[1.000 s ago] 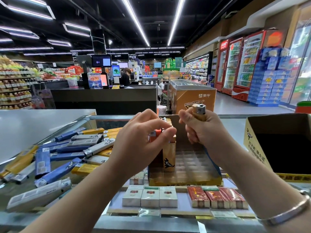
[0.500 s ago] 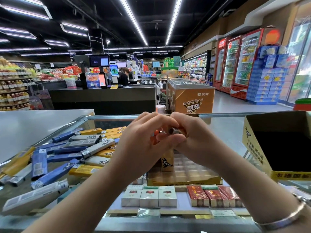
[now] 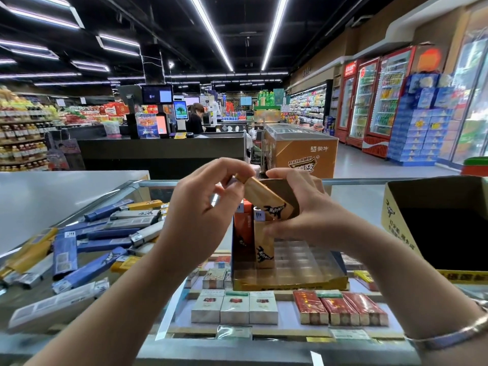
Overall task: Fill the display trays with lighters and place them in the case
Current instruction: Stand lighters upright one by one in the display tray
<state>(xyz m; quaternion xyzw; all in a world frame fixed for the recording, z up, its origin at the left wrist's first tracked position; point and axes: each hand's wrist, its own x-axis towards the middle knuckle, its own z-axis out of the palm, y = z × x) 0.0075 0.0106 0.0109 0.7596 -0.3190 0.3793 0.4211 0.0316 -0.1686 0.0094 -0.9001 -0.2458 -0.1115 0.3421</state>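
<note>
Currently both hands are raised over the glass tabletop (image 3: 356, 196), sharing one tan lighter (image 3: 266, 202). Left hand (image 3: 200, 212) pinches its upper end with curled fingers; right hand (image 3: 311, 210) grips the lower end, thumb along the side. Lighter is tilted, top end up-left, printed logo facing the camera, held above the display tray (image 3: 290, 280).

Tray sits on the tabletop directly below the hands: clear slotted insert in a yellow-edged cardboard base. Two lighters stand upright in its left side, an orange lighter (image 3: 244, 233) and another tan one (image 3: 264, 249), touching side by side. The other slots visible hold nothing.

Left of the tray: a loose pile of lighters (image 3: 100, 241), blue, grey and yellow, lying flat and overlapping on the glass.

Right: an open cardboard box (image 3: 401, 217), yellow with black print, interior dark, contents can't be told.

Under the glass, near edge: rows of cigarette packs (image 3: 235, 307), white ones left, red ones right.

A bracelet (image 3: 449, 336) sits on the right wrist.
</note>
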